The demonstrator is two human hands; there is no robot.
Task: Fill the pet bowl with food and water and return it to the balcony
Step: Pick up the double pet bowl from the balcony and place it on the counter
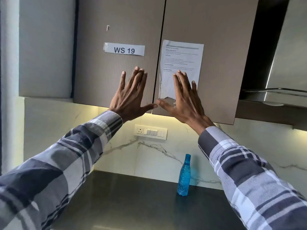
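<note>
A: What could go wrong from here?

B: My guess is the cupboard. Both doors are closed, and the hands are raised in front of them near the seam. If they pull the doors out fast, the sheet taped to the right door could tear further; its lower edge is already ragged, just at 12 o'clock from the right thumb. A swinging door could also come at the head, since the camera looks up from close below.

A: And the bottle?

B: It stands upright on the counter, at 6 o'clock from the right hand and well apart from it. A dropped elbow or sleeve could tip it; I can't tell whether it holds water.

A: How are the hands?

B: The left hand is spread flat, fingers straight and pointing up, thumb out toward 3 o'clock. The right hand mirrors it, thumb toward 9 o'clock, with the thumb tips nearly meeting at the seam. Neither holds anything. Whether the palms press the doors or hover just off them, I can't tell.

A: Where's the bowl?

B: Not in view. No food either. The task looks barely begun.

A: Anything else up there?

B: A "WS 19" label at 12 o'clock from the left hand, and switches on the wall at 6 o'clock from the hands.
</note>
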